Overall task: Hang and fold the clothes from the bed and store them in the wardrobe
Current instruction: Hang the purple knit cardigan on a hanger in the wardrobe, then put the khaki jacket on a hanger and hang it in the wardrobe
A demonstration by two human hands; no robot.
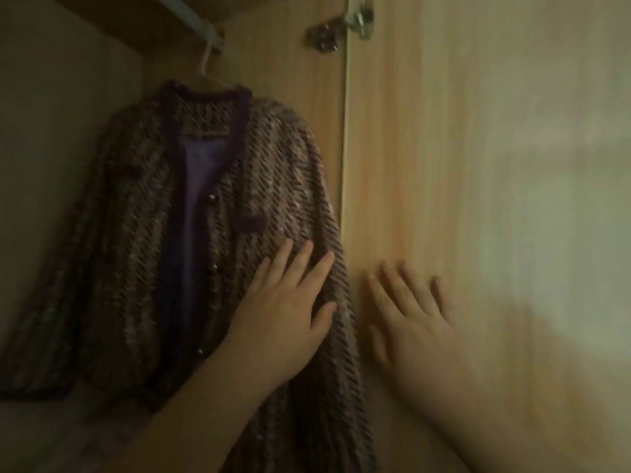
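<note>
A purple and brown tweed jacket (143, 240) with dark trim hangs on a pale hanger (205, 68) from the white rail (191, 15) inside the wardrobe. My left hand (283, 302) lies flat on the jacket's right front, fingers spread, thumb against the sleeve. Flat against the inside of the open wooden door (444, 165) rests my right hand (409, 319), fingers apart. Neither hand grips anything.
A metal hinge (345, 25) joins the door to the wardrobe's side panel at the top. The wardrobe's back wall (51, 148) is dim to the left of the jacket. A wooden shelf or floor (68, 438) shows below the jacket's hem.
</note>
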